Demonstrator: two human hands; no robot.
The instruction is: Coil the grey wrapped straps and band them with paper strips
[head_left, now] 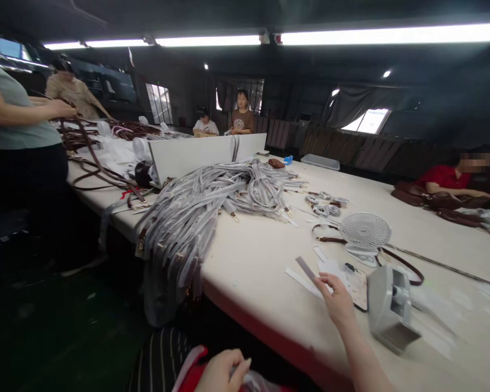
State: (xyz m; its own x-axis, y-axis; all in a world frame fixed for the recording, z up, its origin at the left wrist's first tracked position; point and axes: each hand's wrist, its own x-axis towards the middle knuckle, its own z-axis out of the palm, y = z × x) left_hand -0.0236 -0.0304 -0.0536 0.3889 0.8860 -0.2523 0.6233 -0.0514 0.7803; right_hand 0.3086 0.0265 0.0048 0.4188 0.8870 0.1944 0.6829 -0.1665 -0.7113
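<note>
Strips of grey webbing lie heaped across the tabletop and spill over its near edge at about 10 o'clock from the person's hands. At the bottom of the view the left hand sits in the lap, fingers curled loosely on something pale and crinkled, perhaps a plastic wrapper; just what it is cannot be told. To its right, at about 1 o'clock, the right hand reaches onto the tabletop, fingers nearly closed in a light pinch on the end of a single flat grey strip that angles up toward 11 o'clock. White paper slips lie just beside that hand. Beyond it, at 12 o'clock, stands a small white fan, with a brown strap curving around its base. Just right of the hand sits a grey boxy device.

By the look of it, the step in hand is picking up one strip. Lifting it clean would call for a firmer pinch, clear of the paper slips.
</note>
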